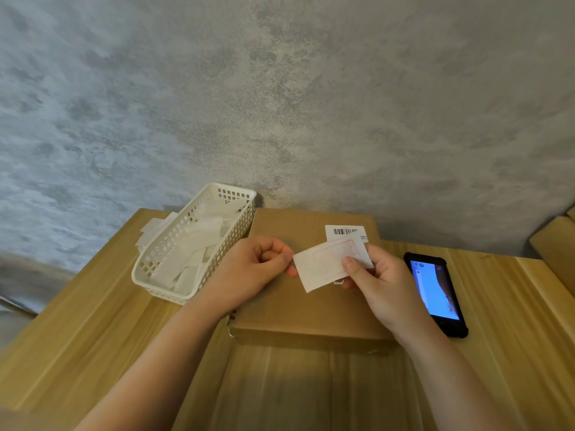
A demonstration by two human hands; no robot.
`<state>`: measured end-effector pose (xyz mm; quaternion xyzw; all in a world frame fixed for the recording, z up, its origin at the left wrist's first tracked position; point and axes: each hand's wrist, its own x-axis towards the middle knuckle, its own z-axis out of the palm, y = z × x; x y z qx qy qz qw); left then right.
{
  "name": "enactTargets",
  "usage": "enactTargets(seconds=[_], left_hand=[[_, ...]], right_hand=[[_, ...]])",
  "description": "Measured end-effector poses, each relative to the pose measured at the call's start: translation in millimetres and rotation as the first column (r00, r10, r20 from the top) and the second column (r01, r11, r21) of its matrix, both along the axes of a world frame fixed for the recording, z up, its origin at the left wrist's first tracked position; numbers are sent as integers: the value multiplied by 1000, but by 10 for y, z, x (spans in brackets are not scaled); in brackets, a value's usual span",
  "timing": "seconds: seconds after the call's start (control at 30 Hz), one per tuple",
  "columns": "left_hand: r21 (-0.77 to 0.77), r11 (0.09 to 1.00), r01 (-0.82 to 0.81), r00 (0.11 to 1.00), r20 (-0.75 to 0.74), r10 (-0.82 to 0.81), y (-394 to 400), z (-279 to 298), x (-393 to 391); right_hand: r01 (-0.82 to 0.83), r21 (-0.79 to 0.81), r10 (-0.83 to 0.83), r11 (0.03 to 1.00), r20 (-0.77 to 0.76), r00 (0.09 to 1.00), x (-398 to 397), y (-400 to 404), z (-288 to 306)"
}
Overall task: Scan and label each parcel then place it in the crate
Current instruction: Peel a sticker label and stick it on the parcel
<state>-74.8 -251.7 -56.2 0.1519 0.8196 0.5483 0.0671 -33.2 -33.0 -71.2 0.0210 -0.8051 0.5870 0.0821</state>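
We note a flat brown cardboard parcel lying on the wooden table, its far edge near the grey mottled wall; a white barcode sticker sits flat on the parcel's far right part.

Above the parcel we see both hands sharing one white label with a faint red printed frame; the label is tilted, its right end higher than its left. The left hand has its fingers curled in, thumb and forefinger pinching the label's left edge; the right hand pinches the label's right portion, thumb on the near face, fingers behind it. We cannot tell whether the label touches the parcel or is held clear of it; its upper right corner overlaps the barcode sticker as seen from the head camera.

Left of the parcel, touching or just beside its far left corner, stands a white perforated plastic basket holding a loose heap of white paper strips; a few more white slips lie on the table just beyond its left wall.

Right of the parcel, near the right wrist, a black-cased phone lies flat with its screen lit blue; at the far right edge we note brown cardboard, partly out of view.
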Motion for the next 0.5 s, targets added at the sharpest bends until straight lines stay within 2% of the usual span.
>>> enactTargets(seconds=[0.23, 0.37, 0.43, 0.5], left_hand=[[-6, 1000, 11, 1000, 1, -11, -19, -14, -3], [88, 995, 42, 999, 1, -42, -30, -6, 12], [213, 977, 15, 1000, 5, -16, -23, 7, 25], [331, 943, -34, 999, -3, 38, 9, 34, 57]], right_hand=[[-5, 18, 5, 1000, 8, 1000, 6, -11, 4], [46, 135, -47, 990, 6, 999, -56, -53, -35], [215, 279, -189, 936, -120, 975, -55, -132, -29], [370, 407, -189, 835, -419, 888, -21, -223, 37]])
